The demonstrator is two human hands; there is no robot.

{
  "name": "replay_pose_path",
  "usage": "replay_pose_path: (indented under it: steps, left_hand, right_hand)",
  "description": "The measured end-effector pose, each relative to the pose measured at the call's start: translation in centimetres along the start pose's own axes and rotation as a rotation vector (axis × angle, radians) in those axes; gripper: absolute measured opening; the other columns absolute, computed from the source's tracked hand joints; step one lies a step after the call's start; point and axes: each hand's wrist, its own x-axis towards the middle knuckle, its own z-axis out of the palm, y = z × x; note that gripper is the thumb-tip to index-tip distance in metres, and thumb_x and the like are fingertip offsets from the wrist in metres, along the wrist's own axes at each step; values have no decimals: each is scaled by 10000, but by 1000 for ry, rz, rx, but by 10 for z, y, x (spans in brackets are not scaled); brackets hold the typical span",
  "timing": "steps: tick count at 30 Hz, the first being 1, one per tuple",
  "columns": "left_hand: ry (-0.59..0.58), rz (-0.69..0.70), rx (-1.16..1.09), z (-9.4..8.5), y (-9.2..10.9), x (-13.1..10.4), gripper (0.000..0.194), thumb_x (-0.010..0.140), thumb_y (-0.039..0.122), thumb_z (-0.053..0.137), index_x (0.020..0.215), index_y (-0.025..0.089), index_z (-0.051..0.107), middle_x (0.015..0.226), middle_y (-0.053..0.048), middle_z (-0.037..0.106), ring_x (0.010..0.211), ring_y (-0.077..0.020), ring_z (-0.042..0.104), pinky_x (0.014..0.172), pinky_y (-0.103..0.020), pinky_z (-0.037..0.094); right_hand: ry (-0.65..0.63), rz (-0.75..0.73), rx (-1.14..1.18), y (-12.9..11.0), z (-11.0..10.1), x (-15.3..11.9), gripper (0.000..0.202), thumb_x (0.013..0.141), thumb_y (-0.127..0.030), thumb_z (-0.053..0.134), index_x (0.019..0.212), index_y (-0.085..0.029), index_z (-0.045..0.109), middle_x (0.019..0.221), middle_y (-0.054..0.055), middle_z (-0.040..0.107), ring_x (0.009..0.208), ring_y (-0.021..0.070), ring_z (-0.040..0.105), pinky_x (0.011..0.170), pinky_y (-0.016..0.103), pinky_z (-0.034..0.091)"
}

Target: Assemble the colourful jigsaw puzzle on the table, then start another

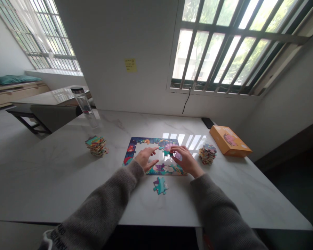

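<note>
A partly filled jigsaw puzzle [130, 148] lies on the white marbled table, its border pieces joined around a pale middle. Over its left half is my left hand [146, 158], thumb and index finger apart, nothing between them. My right hand [185, 159] reaches in from the right and pinches a green puzzle piece [168, 153] at its right edge, above the upper right of the puzzle. Whether that piece touches the pieces below is unclear. A loose teal puzzle piece [160, 185] rests on the table just in front of the puzzle.
Stacks of puzzle pieces stand left [96, 146] and right [207, 154] of the puzzle. Farther right are an orange box [230, 141] and a black phone [207, 123]. A clear bottle [82, 101] stands at the back left. The wall carries a yellow note [130, 65].
</note>
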Motion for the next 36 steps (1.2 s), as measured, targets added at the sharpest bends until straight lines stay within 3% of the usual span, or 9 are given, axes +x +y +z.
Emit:
replay_pose_path:
  steps: [4, 15, 20, 24, 31, 36]
  left_hand:
    - [-34, 10, 135, 1, -1, 0, 346, 843, 282, 630, 1180, 212, 654, 1013, -78, 655, 937, -245, 596, 862, -384, 467]
    - [-79, -10, 154, 5, 1, 0, 274, 854, 260, 624, 1116, 209, 686, 1022, -79, 668, 984, -271, 588, 885, -408, 450]
    - [-135, -2, 134, 4, 14, 20, 203, 875, 255, 621, 1055, 224, 710, 985, -59, 693, 966, -254, 613, 887, -394, 456]
    - [-171, 8, 237, 15, 24, 43, 194, 878, 253, 630, 1038, 212, 733, 1057, -97, 687, 1064, -299, 601, 942, -445, 456]
    - [-260, 18, 364, 38, 31, 43, 328, 919, 304, 591, 1233, 235, 653, 1311, -79, 613, 1209, -286, 542, 1003, -445, 469]
    - [-252, 55, 310, 45, 25, 38, 336, 917, 280, 584, 1238, 207, 651, 1312, -92, 614, 1207, -286, 540, 1035, -459, 476]
  right_hand:
    - [7, 63, -54, 24, 3, -2, 205, 861, -206, 650, 1061, -240, 680, 1113, 68, 721, 1063, 251, 620, 956, 447, 479]
    - [-113, 141, -172, 38, 17, -5, 194, 852, -173, 667, 1030, -250, 672, 1076, 35, 720, 1026, 246, 574, 931, 416, 461]
    - [-112, 138, -185, 38, 19, -9, 174, 870, -180, 640, 1031, -237, 668, 1097, 59, 678, 1027, 243, 566, 919, 401, 468]
    - [-110, 150, -172, 36, 18, -11, 174, 888, -193, 630, 1053, -223, 677, 1068, 76, 638, 1021, 241, 555, 924, 388, 473]
    - [-128, 156, -185, 32, 17, -11, 164, 929, -205, 588, 1061, -206, 685, 1046, 87, 632, 1013, 242, 541, 932, 370, 467]
    - [-122, 143, -192, 32, 18, -12, 222, 944, -139, 526, 1076, -213, 689, 1050, 85, 633, 997, 236, 540, 906, 352, 472]
